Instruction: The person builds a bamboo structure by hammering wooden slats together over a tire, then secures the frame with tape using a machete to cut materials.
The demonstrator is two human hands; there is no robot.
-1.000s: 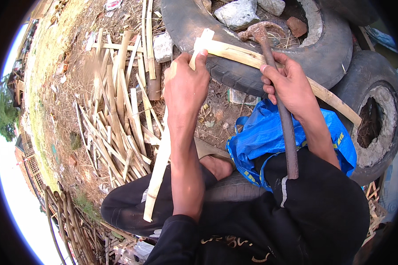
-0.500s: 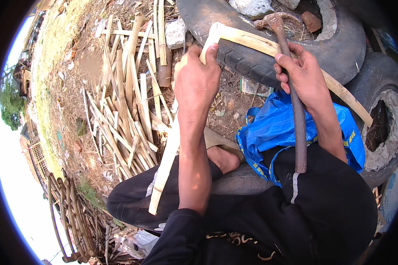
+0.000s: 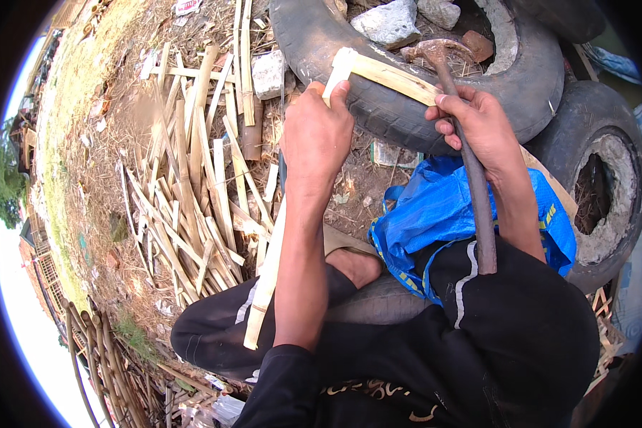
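The left hand's (image 3: 317,137) fingers are closed on a pale strip (image 3: 391,76) just below its corner. The right hand's (image 3: 480,127) fingers curl around a hammer (image 3: 476,189) and the strip's other arm. The corner shows over a tyre (image 3: 303,39); contact unconfirmed. Shaping that corner appears in hand; the next move calls for a firm left grip.

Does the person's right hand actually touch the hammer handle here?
Touching. The head view shows it: the right hand grips the hammer handle, its thumb lying across the upper part, with no gap visible.
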